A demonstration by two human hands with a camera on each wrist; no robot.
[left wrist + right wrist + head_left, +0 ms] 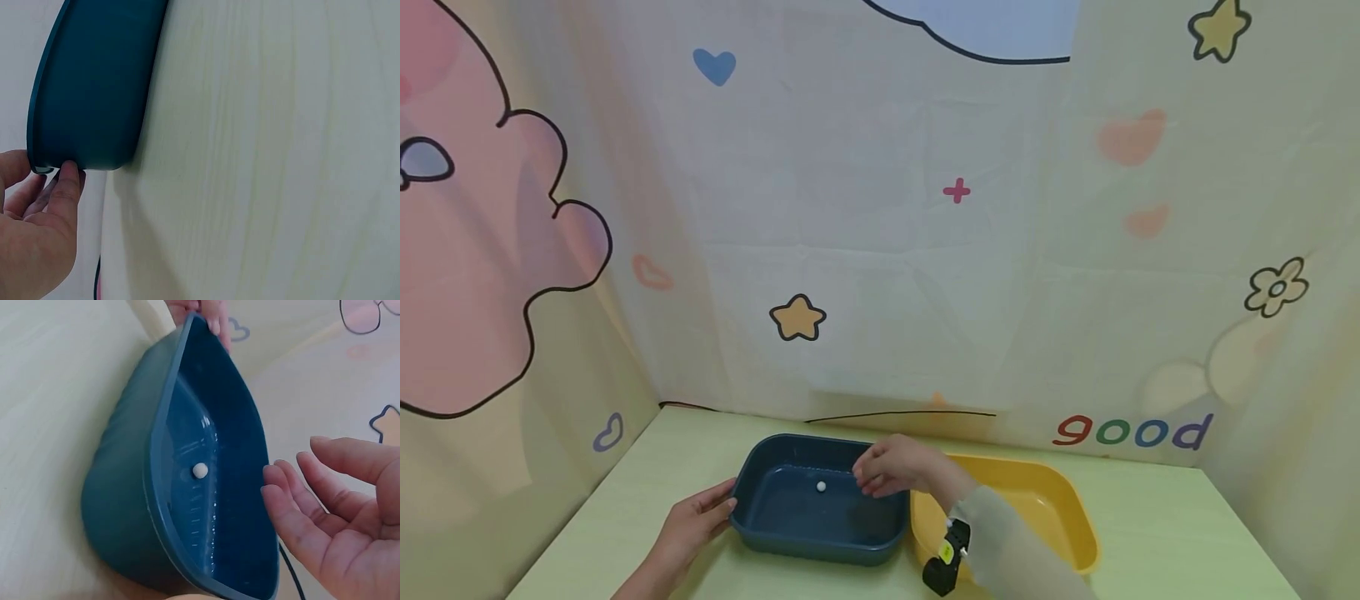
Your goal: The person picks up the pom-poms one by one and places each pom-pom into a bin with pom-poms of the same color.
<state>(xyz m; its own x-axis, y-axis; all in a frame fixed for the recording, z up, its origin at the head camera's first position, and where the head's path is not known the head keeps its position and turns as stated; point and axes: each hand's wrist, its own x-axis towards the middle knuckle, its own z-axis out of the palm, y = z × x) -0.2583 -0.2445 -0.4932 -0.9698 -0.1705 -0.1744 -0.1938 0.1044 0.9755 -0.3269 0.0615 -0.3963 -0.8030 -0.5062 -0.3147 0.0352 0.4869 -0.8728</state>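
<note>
A dark blue plastic basin (820, 552) stands on the table, with a small white ball (822, 487) on its floor. At the basin's left end my left hand (696, 518) grips the rim; in the left wrist view its thumb and fingers pinch the corner of the blue wall (94, 87). Over the right part of the basin hovers my right hand (891, 465). Its fingers (300, 528) are loosely bent in the right wrist view, with nothing seen between them, apart from the ball (200, 470).
A yellow basin (1086, 537) stands against the blue one's right side, partly covered by my right forearm. The pale green table (1180, 533) ends at a printed curtain (880, 333) behind. A black camera (950, 557) is strapped on my right wrist.
</note>
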